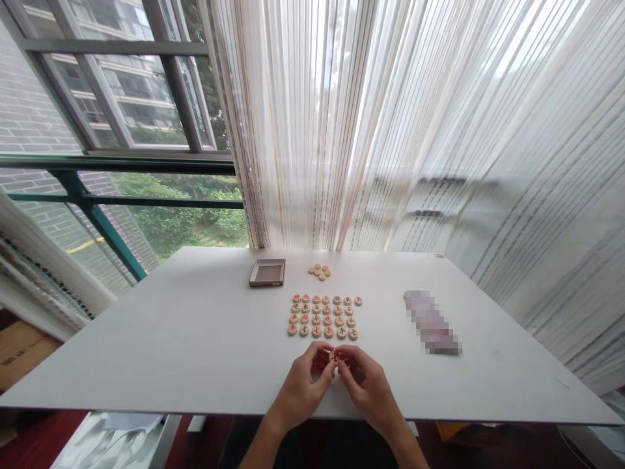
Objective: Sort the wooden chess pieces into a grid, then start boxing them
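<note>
Between the fingertips of my left hand (305,384) and my right hand (366,384) is a round wooden Chinese chess piece (334,357) with a red character. Both hands pinch it from either side, just above the table's near part. Right beyond my fingers lie several rows of Chinese chess pieces (316,320), face up, with red or black characters. The top row reaches one piece (358,301) further right than the others. Farther back is a loose cluster of pale pieces (319,271) with no characters that I can make out.
A shallow open box (267,272) sits at the back left of the white table (170,345). To the right lies a blurred-out flat item (432,322). Striped sheer curtains (390,130) hang behind the far edge, beside a window (131,98) on the left.
</note>
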The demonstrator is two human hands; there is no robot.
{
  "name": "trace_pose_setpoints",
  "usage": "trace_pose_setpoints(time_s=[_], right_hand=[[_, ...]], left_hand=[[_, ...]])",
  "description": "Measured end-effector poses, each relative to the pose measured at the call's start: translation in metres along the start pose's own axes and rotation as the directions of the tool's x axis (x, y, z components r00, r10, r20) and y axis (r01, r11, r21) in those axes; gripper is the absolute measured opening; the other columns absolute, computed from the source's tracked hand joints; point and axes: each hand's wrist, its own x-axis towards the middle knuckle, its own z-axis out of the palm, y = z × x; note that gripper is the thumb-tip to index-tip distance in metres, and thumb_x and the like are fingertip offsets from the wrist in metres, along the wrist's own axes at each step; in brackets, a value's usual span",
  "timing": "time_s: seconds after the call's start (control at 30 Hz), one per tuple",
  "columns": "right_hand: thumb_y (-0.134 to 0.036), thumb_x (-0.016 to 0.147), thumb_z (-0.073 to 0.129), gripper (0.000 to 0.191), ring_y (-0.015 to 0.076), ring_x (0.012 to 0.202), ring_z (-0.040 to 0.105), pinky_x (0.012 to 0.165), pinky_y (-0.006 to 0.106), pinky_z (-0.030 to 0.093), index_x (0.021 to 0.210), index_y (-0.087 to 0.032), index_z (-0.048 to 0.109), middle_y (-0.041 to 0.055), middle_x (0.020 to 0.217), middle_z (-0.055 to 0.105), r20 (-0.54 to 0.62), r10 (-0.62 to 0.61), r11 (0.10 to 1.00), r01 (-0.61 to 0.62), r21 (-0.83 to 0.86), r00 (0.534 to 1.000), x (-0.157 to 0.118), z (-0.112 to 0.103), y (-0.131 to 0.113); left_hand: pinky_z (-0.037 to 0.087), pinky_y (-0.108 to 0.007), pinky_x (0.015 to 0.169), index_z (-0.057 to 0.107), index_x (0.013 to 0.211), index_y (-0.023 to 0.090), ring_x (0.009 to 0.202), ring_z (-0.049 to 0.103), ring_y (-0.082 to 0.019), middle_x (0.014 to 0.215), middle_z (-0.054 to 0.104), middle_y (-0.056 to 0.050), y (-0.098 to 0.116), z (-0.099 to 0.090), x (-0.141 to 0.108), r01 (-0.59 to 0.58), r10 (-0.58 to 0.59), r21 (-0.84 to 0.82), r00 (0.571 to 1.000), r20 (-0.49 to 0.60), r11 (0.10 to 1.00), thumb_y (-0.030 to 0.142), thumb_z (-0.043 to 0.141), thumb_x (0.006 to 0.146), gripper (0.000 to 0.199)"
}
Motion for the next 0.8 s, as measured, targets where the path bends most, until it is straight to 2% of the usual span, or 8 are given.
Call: trace_pose_setpoints(time_s=[0.37, 0.6, 0.8], right_hand=[[-0.027, 0.093, 0.059, 0.018, 0.0186, 0.083, 0.068, 0.076, 0.028, 0.056, 0.109, -0.021, 0.065, 0.0058, 0.098, 0.072, 0.016, -0.025, 1.0, 0.025, 0.009, 1.0, -0.001, -0.001, -0.004], [-0.024, 0.09, 0.061, 0.017, 0.0171, 0.077, 0.066, 0.072, 0.027, 0.054, 0.106, -0.022, 0.065, 0.0034, 0.092, 0.071, 0.04, -0.031, 0.999, 0.032, -0.02, 0.999, -0.001, 0.001, -0.004], [-0.026, 0.089, 0.063, 0.013, 0.0159, 0.074, 0.065, 0.068, 0.026, 0.054, 0.102, -0.022, 0.065, 0.0024, 0.09, 0.069, 0.034, -0.033, 0.999, 0.034, -0.026, 0.999, -0.002, 0.003, 0.0]], left_hand=[[0.055, -0.028, 0.078, 0.058, 0.105, 0.02, 0.083, 0.07, -0.019, 0.095, 0.072, -0.006, 0.001, 0.002, 0.001, 0.006, -0.006, -0.023, 1.0, -0.025, 1.0, 0.034, 0.058, 0.095, 0.018], [0.054, -0.026, 0.068, 0.057, 0.094, 0.019, 0.075, 0.069, -0.018, 0.082, 0.07, -0.003, -0.007, 0.003, 0.003, 0.043, -0.044, -0.013, 0.996, -0.08, 0.999, 0.039, 0.062, 0.092, 0.021], [0.053, -0.026, 0.067, 0.058, 0.092, 0.019, 0.074, 0.069, -0.018, 0.084, 0.072, -0.005, -0.005, 0.002, 0.003, 0.038, -0.037, 0.007, 0.997, -0.073, 0.999, 0.04, 0.057, 0.095, 0.022]])
